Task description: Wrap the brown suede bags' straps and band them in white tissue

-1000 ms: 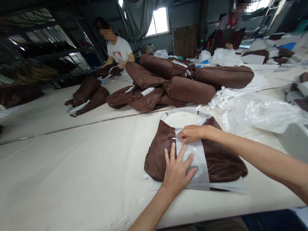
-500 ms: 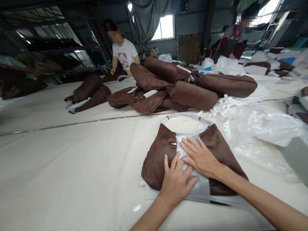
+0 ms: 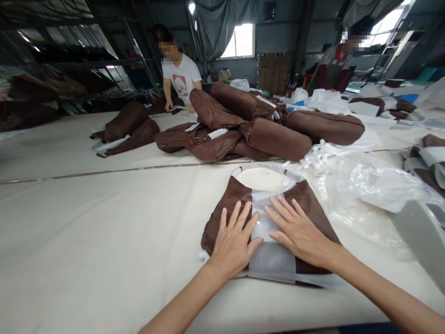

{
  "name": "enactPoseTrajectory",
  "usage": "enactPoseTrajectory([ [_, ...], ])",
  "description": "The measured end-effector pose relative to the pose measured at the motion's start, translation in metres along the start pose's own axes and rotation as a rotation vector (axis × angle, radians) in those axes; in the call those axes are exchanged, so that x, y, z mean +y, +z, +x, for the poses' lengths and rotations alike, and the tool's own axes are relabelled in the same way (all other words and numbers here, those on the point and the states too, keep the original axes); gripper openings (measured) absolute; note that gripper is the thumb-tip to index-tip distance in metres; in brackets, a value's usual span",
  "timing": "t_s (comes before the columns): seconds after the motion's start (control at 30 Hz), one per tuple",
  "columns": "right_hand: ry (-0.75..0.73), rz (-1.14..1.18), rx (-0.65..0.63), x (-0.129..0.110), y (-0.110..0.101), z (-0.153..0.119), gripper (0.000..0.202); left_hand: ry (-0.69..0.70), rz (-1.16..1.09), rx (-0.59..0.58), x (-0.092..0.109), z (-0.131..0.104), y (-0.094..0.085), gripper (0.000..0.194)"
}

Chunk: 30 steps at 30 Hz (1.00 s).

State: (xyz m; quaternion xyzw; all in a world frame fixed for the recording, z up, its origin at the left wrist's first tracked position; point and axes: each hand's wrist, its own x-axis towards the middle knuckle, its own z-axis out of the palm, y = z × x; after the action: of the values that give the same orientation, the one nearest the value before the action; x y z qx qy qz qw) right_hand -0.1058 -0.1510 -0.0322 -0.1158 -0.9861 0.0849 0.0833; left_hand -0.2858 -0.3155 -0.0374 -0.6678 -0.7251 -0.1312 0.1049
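- Nearest of all, the cream bench (image 3: 114, 241), and on it the brown bag (image 3: 311, 204), lying flat; call that the dial's centre, twelve pointing away from the wearer.
- Here's the left hand (image 3: 234, 239) at nine o'clock, palm down, fingers spread apart, laid on the brown side with its thumb over the pale strip.
- And the right hand (image 3: 301, 232) at three o'clock, also flat, fingers apart, fingertips on the strip; neither hand clamps anything, and a gap runs between them.
- Between them, the paper strip (image 3: 273, 260), running top to bottom across the bag's middle.
- Up at twelve, the wrapped handle (image 3: 260, 165) arches over bare bench.
- Out at two o'clock, crumpled clear plastic (image 3: 371, 185), all shine.
- At one o'clock, a cluster of white rolls (image 3: 314, 155), right beside the pile.
- Beyond, at twelve, that heap of brown bags (image 3: 278, 139); two more (image 3: 128, 123) around ten.
- Farther off, a person in a white shirt (image 3: 182, 76) at eleven, another person (image 3: 333, 69) at one.
- Farthest, a bright window (image 3: 239, 41) at twelve.
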Motion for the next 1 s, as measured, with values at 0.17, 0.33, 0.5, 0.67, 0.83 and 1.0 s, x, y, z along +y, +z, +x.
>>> enactPoseTrajectory([
  [0.17, 0.004, -0.056, 0.013, 0.002, 0.030, -0.032, 0.061, 0.000, 0.069, -0.022, -0.008, -0.012, 0.026, 0.062],
  [0.33, 0.033, -0.015, -0.047, 0.005, 0.026, -0.027, 0.059, -0.046, 0.048, -0.094, -0.003, -0.005, 0.023, 0.061],
  [0.5, 0.068, 0.115, -0.092, 0.008, -0.012, -0.048, 0.056, -0.057, -0.056, -0.186, -0.004, -0.010, -0.002, 0.056],
  [0.67, 0.174, -0.002, -0.029, 0.005, -0.005, -0.090, 0.054, -0.108, 0.014, -0.128, -0.005, -0.032, 0.000, 0.055],
  [0.83, 0.198, 0.060, -0.051, 0.008, 0.019, -0.101, 0.051, -0.106, 0.058, -0.141, -0.012, -0.036, 0.017, 0.055],
  [1.0, 0.584, 0.457, 0.337, 0.024, 0.010, -0.118, 0.052, -0.350, -0.384, 0.170, 0.004, -0.065, -0.017, 0.043],
])
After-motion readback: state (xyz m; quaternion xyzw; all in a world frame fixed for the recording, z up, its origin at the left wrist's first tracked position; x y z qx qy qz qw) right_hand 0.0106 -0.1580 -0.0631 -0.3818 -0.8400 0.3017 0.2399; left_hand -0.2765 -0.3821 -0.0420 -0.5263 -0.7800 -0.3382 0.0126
